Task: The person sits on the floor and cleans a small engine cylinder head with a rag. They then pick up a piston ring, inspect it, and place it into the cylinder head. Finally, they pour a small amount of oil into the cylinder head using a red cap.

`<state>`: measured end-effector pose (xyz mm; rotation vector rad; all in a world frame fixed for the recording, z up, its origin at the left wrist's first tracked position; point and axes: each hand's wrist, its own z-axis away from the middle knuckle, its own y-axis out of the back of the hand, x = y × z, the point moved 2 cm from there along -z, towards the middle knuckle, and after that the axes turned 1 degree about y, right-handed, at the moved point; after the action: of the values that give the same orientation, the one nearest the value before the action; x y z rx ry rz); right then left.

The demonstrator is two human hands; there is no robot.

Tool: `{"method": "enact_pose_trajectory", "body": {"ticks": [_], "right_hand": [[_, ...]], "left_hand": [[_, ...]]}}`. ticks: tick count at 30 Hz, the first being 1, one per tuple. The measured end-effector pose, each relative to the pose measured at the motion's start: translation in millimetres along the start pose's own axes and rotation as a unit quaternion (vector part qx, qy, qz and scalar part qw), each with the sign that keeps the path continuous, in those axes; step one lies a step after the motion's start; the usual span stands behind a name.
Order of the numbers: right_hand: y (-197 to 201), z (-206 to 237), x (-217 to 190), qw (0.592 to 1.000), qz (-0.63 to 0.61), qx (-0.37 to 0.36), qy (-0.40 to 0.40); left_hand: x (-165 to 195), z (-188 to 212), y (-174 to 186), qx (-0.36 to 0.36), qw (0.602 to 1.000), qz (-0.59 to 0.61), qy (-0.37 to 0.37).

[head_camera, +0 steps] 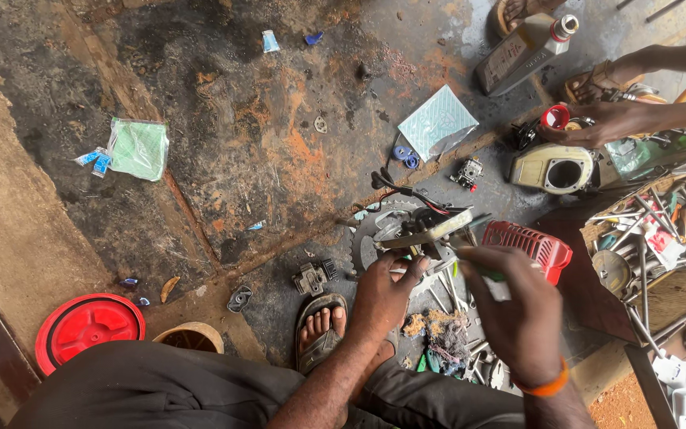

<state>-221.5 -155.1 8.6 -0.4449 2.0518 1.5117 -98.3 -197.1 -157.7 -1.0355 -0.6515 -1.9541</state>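
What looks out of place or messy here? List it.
Small engine parts lie loose on the stained floor around the left hand and right hand: a carburettor, a red cover, scattered bolts. Torn packets lie about, and the oil bottle lies on its side.

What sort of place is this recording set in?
Probably an informal small-engine repair spot worked on the ground. The stained concrete floor is strewn with engine parts, a box of tools sits at one side, and an oil bottle stands nearby. The left hand steadies a metal part.
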Motion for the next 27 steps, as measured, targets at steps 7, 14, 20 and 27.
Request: {"method": "enact_pose_trajectory", "body": {"ticks": [7,14,20,27], "right_hand": [[8.0,8.6,14.1,0.997,-0.035,0.019,-0.067],[3.0,17.9,30.8,0.992,-0.038,0.0,-0.12],[10.0,25.8,56.9,0.979,-0.13,0.055,-0.15],[17.6,38.5,92.8,0.919,-0.276,0.096,-0.264]], "left_hand": [[-6.2,-3.0,-1.1,-0.021,0.998,0.063,0.008],[-16.3,-8.2,-4.8,-0.024,0.998,0.062,-0.013],[-18.5,-7.2,-4.3,-0.038,0.995,0.09,0.021],[-16.3,-12.9,-7.2,-0.043,0.996,0.074,0.035]]}}
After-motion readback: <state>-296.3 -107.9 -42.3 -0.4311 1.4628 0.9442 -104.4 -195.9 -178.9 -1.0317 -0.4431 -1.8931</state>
